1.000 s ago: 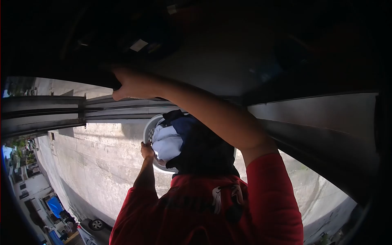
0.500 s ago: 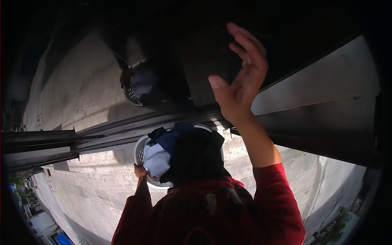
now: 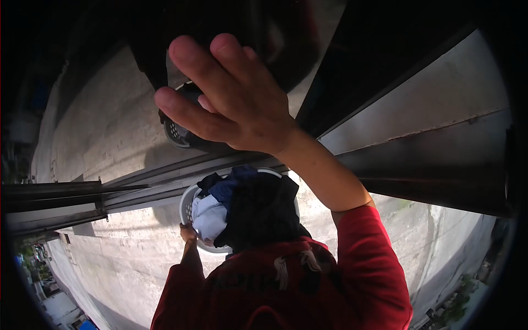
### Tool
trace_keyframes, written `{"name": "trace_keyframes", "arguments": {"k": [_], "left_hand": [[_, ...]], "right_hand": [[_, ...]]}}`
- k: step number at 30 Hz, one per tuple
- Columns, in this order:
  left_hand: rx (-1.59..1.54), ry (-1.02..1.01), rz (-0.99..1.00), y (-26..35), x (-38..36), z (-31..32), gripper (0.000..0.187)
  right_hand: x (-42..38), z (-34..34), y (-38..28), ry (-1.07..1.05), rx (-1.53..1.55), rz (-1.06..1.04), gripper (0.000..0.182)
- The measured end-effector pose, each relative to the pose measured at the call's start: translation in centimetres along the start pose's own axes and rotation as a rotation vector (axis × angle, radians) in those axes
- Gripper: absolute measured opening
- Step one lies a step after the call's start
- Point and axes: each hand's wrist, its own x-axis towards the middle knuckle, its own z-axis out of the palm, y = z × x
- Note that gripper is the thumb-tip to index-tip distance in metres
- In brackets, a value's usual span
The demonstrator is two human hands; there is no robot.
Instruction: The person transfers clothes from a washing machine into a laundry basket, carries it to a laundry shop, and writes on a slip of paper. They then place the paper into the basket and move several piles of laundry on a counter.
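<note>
R hand [image 3: 242,104] has swung L over glossy panel [image 3: 104,110], open & empty, contact unclear; L hand [image 3: 188,232] still grips basket [image 3: 185,204] w/ clothes [image 3: 210,215].

Red shirt [image 3: 374,264] w/ pale print [image 3: 281,273], lt-gry basket [image 3: 185,208], blk/navy/wht clothes [image 3: 258,212]

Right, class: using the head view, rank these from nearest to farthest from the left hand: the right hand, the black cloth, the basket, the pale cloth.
From the left hand:
1. Basket: gripped at its left rim.
2. Pale cloth: basket's left side.
3. Black cloth: basket's right side.
4. Right hand: raised, beyond the basket.
</note>
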Motion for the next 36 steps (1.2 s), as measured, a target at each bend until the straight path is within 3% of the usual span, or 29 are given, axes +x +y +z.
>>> {"name": "trace_keyframes", "arguments": {"k": [5, 10, 13, 14, 18, 19, 22, 25, 29, 32, 36], "left_hand": [[0.048, 0.014, 0.06, 1.2, -1.2, -0.8, 0.028], [0.146, 0.048, 0.079, 0.6, -0.9, -0.5, 0.028], [0.147, 0.035, 0.081, 1.5, -1.1, -0.8, 0.028], [0.114, 0.023, 0.076, 1.7, -1.3, -1.0, 0.029], [0.134, 0.03, 0.066, 1.4, -1.1, -0.9, 0.032], [0.133, 0.029, 0.063, 1.2, -0.9, -0.7, 0.032], [0.081, 0.025, 0.032, 0.7, -0.5, -0.5, 0.033], [0.022, 0.007, 0.001, 1.4, -0.7, -0.6, 0.033], [-0.225, -0.115, -0.101, 1.5, -0.6, -0.9, 0.024], [-0.41, -0.187, -0.134, 1.5, -0.9, -1.1, 0.018], [-0.592, -0.279, -0.181, 1.8, -0.9, -1.7, 0.015]], "right_hand": [[-0.2, 0.9, 1.1, 0.099, -0.307, 0.009, 0.029], [-0.8, -0.6, 2.8, 0.096, -0.345, -0.014, 0.024], [-0.3, -1.1, 4.4, -0.002, -0.458, -0.059, 0.036], [-0.3, -1.9, 4.8, -0.048, -0.497, -0.07, 0.033], [-1.0, -2.7, 4.0, -0.035, -0.28, 0.229, 0.044], [-1.2, -3.2, 5.1, -0.029, -0.327, 0.159, 0.045], [-1.4, -4.4, 9.9, 0.042, -0.712, -0.371, 0.049], [-1.8, -6.5, 9.5, -0.121, -0.567, -0.199, 0.043], [-2.0, -7.7, 10.1, -0.162, -0.588, -0.177, 0.042], [-2.0, -7.7, 10.3, 0.026, -0.39, -0.147, 0.02], [-1.8, -8.0, 10.2, 0.03, -0.43, -0.105, 0.029]]}}
